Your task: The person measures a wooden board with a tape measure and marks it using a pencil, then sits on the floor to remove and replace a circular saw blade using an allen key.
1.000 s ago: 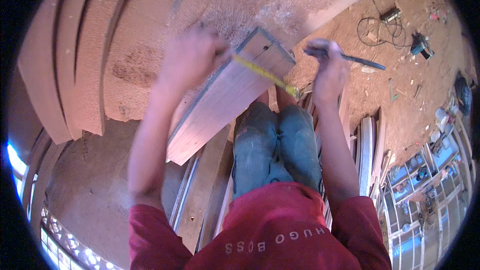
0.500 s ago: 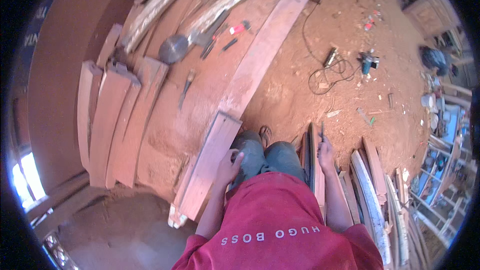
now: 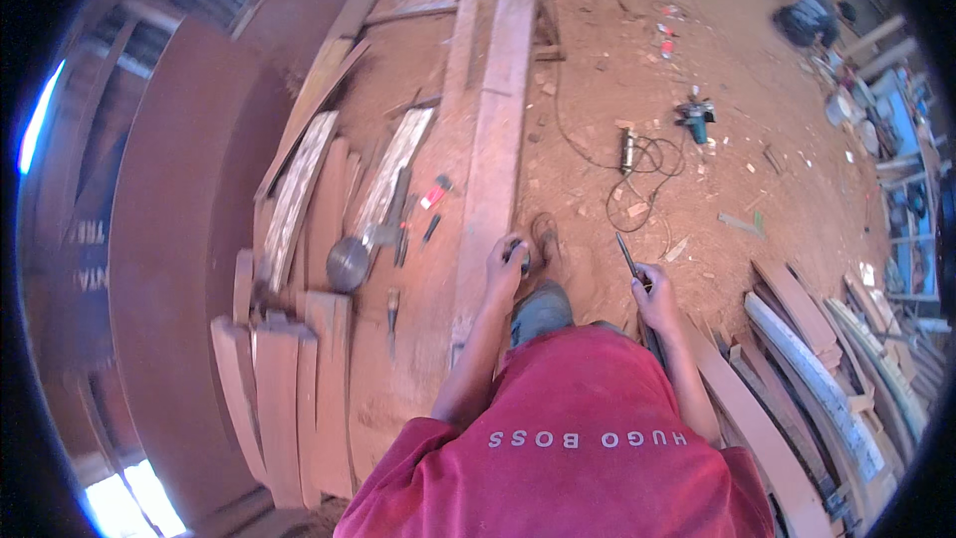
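Note:
My left hand (image 3: 506, 267) is beside the long wooden plank (image 3: 498, 130), its fingers curled round something small and dark that I cannot make out. My right hand (image 3: 654, 297), at the right of my knees, grips a slim dark rod-like tool (image 3: 626, 253) that points forward and slightly left. Its exact kind does not show. The plank runs away from me on a sawdust-covered surface. Left of it lie a brush-like tool (image 3: 392, 311), a round metal disc (image 3: 349, 264) and a red-and-black tool (image 3: 436, 191).
Curved boards (image 3: 279, 408) stand at the left, and more timber (image 3: 812, 379) lies at the right. A green power tool (image 3: 696, 120) and a looped cable (image 3: 652, 167) lie on the floor ahead. A person (image 3: 809, 18) is low down at the far right.
My view has swung so the plank runs straighter ahead. My left hand has moved forward from the short board to beside the long plank. The right hand still holds the slim tool.

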The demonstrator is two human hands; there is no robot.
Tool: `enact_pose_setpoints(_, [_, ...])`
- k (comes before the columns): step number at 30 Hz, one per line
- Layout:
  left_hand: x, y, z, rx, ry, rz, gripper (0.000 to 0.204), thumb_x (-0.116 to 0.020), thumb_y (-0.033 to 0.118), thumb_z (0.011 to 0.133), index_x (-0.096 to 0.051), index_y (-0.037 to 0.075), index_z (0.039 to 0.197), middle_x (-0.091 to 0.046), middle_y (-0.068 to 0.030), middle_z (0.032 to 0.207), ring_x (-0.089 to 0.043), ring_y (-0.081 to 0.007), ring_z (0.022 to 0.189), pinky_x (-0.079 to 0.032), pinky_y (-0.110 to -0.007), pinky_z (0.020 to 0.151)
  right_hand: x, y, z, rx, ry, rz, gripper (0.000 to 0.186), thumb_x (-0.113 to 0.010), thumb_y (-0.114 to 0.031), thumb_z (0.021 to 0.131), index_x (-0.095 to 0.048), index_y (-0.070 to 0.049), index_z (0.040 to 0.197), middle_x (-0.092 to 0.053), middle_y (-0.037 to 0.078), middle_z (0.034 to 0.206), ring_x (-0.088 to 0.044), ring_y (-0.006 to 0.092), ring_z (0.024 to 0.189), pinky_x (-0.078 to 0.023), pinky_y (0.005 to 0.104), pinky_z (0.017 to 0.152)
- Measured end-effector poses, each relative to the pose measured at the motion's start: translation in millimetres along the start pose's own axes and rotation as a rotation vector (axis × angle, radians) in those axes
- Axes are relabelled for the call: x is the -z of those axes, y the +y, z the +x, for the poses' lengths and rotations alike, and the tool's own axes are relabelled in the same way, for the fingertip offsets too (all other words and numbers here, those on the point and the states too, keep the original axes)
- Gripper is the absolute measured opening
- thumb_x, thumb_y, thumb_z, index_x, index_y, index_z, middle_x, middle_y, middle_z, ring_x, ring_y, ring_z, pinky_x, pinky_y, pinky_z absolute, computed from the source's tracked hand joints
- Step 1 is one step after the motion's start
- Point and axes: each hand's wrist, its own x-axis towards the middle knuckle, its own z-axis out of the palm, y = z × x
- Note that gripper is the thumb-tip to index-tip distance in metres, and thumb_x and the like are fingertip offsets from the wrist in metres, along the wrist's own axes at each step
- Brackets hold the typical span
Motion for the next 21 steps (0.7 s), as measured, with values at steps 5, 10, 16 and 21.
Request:
enact_pose_setpoints(5, [-14.2,-30.1,85.7,0.126,-0.081,0.205,0.035,-0.073,0.023,0.085,-0.065,0.005,0.113,-0.067,-0.0096,0.104,-0.062,-0.0167,0.088,-0.051,-0.032,0.074,22.2,48.9,74.6,-0.191,0.133,-0.121,0.027,-0.065,-0.007,0.084,-0.066,0.004,0.108,-0.065,0.017,0.088,-0.064,0.0247,0.082,-0.052,0.0359,0.075])
enact_pose_setpoints(10, [-17.8,-4.2,200.8,0.079,-0.018,0.474,0.029,-0.079,0.025,0.079,-0.068,0.004,0.095,-0.064,-0.0041,0.079,-0.061,-0.0185,0.075,-0.051,-0.035,0.071,51.6,55.4,149.2,-0.212,0.178,-0.172,0.025,-0.064,-0.008,0.083,-0.067,0.002,0.106,-0.066,0.018,0.087,-0.066,0.0266,0.078,-0.053,0.0372,0.071])
enact_pose_setpoints(16, [-31.2,45.5,354.1,-0.243,0.079,0.767,0.044,-0.083,0.025,0.073,-0.063,0.000,0.103,-0.066,-0.0227,0.100,-0.062,-0.0392,0.093,-0.050,-0.047,0.081,80.5,59.8,215.1,-0.271,0.291,-0.095,0.026,-0.063,-0.005,0.085,-0.065,0.004,0.109,-0.067,0.014,0.093,-0.065,0.0202,0.082,-0.053,0.0330,0.075])
enact_pose_setpoints(21, [-55.3,47.1,396.3,-0.103,0.221,0.852,0.072,-0.082,0.022,0.075,-0.048,0.004,0.135,-0.049,-0.0294,0.132,-0.050,-0.0447,0.119,-0.041,-0.049,0.102,90.2,78.1,290.5,-0.386,0.144,-0.067,0.028,-0.064,-0.006,0.085,-0.065,0.004,0.111,-0.068,0.011,0.093,-0.065,0.0179,0.084,-0.052,0.0324,0.077])
